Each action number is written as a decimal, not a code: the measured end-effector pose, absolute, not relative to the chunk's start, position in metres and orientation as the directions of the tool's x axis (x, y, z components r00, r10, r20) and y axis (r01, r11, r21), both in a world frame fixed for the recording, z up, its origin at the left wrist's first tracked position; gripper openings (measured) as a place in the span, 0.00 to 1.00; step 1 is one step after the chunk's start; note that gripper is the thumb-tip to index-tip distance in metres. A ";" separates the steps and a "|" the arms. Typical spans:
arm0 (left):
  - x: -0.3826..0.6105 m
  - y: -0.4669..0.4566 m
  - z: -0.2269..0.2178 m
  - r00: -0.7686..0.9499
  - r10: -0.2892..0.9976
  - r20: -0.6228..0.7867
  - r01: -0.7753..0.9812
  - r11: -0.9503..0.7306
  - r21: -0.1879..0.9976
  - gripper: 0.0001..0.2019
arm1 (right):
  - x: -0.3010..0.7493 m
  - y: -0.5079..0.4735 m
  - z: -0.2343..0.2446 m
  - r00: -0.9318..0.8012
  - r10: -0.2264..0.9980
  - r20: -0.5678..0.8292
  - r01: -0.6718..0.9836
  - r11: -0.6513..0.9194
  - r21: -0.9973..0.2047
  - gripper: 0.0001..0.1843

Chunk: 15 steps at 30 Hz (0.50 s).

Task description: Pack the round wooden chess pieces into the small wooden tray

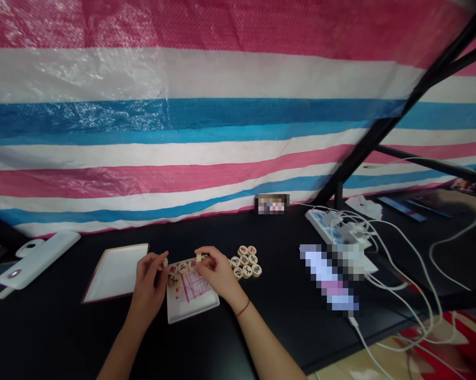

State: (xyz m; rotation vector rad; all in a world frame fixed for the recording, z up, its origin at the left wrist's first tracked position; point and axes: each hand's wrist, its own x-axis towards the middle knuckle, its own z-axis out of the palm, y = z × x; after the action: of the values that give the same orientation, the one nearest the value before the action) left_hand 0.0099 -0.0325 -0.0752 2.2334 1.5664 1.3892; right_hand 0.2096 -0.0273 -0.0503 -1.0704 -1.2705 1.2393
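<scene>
Two bare hands work over a matte black counter. Our left grip is nearly closed, thumb and forefinger apparently pinching a round pale wooden xiangqi piece at the fingertips. Our right grip, with a red thread bracelet on its wrist, is also pinched, on a pale wooden disc standing edge-on.

Between the grips, a short row of round wooden pieces with red characters lies along the top of a white rectangular tray, its long axis running roughly 9 to 3. Under it is a white sheet with a red printed grid. A loose cluster of matching wooden pieces sits at 3 o'clock from the right grip, which is the nearer hand. A white tray with a brown rim lies at 9 o'clock from the left grip.

Fingers hide part of the row and grid, and the characters are hard to read. A long object at far right is pixelated, so we cannot identify it. A white power strip and tangled white cables sit beyond it.
</scene>
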 end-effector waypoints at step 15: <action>0.012 -0.037 -0.071 0.051 0.854 0.518 0.664 -0.416 0.621 0.14 | 0.211 -0.027 -0.049 -0.034 0.992 0.122 -0.048 0.121 -0.992 0.13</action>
State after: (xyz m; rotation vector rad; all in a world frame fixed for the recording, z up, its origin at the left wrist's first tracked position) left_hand 0.0119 -0.0371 -0.0715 2.1096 1.5575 1.2967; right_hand 0.2106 -0.0271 -0.0493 -1.0685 -1.2576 1.1667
